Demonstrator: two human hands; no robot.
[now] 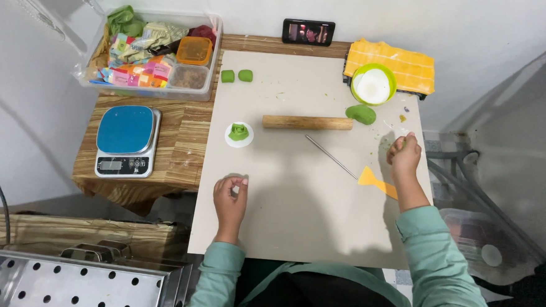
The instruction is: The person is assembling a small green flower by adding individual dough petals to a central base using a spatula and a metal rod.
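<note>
My left hand rests on the grey work mat with fingers curled and nothing visible in it. My right hand hovers near the mat's right edge, fingertips pinched on a tiny bit of green dough. A folded green dough piece sits on a round white paper beyond my left hand. A wooden rolling pin lies across the middle. A green dough lump lies near a green-rimmed bowl. Two small green dough balls sit at the far left. A thin metal rod and a yellow scraper lie beside my right hand.
A clear bin of colourful packets and lidded tubs stands at the back left. A blue-topped kitchen scale sits on the wooden table. A phone leans on the wall, next to a yellow cloth. A perforated metal tray lies at lower left.
</note>
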